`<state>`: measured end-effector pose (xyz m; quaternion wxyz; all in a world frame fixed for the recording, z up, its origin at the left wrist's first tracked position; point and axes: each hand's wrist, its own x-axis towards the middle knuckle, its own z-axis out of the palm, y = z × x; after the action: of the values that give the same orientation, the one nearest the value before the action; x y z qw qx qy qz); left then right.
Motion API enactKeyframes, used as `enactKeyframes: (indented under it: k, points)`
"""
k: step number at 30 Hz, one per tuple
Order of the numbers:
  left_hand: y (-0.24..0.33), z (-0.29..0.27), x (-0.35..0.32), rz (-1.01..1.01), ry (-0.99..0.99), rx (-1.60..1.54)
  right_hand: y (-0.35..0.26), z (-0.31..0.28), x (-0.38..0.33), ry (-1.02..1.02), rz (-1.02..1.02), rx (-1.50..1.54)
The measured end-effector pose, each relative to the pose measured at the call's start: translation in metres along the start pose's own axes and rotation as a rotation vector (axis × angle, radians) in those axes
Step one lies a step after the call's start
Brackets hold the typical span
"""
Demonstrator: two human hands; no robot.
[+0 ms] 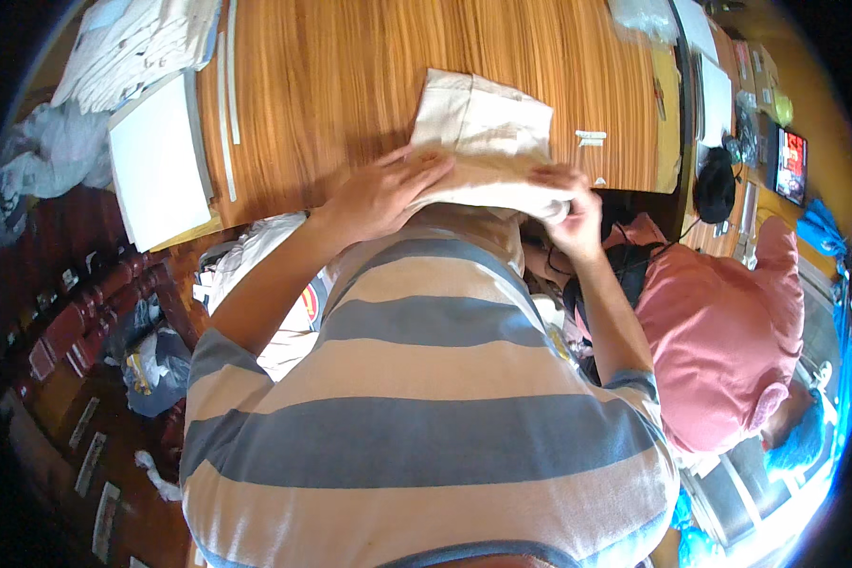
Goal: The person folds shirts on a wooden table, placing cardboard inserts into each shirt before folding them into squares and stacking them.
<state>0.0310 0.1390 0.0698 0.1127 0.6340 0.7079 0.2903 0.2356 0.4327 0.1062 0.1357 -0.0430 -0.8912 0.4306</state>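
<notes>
A cream cloth piece [488, 114], perhaps part of a garment, lies at the near edge of the wood-grain table [331, 76]. Its far part spreads flat, with a seam or crease across it, while its near part is folded over into a thick band. My left hand [383, 196] rests on the left end of this band, fingers stretched over the fabric. At the right end, my right hand [575, 210] has its fingers curled round the folded edge. The underside of the fold is hidden.
Left of the table are a white board [161, 161] and a stack of folded cloth [137, 43]. Small pale strips [590, 138] lie right of the cloth. A clear plastic bag [646, 19] sits far right. Close on my right is a person in a pink top [719, 341].
</notes>
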Motion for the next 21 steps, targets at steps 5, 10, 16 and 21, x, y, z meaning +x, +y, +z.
enactKeyframes:
  k: [5, 10, 16, 21]
  points:
    - [0.036, -0.115, 0.06, -0.552, -0.074, -0.546, -0.05, -0.058, 0.123, 0.223, 0.11, 0.097]
    - [0.004, -0.082, 0.069, -0.712, 0.57, -1.028, -0.067, -0.029, 0.245, -0.007, 0.233, -0.073]
    - [-0.085, 0.035, 0.018, -0.942, 0.676, -1.629, 0.026, 0.027, 0.222, 0.054, 0.123, -0.407]
    - [-0.078, -0.029, 0.014, -1.27, 0.422, -0.905, 0.053, 0.002, 0.107, 0.186, 0.428, -0.131]
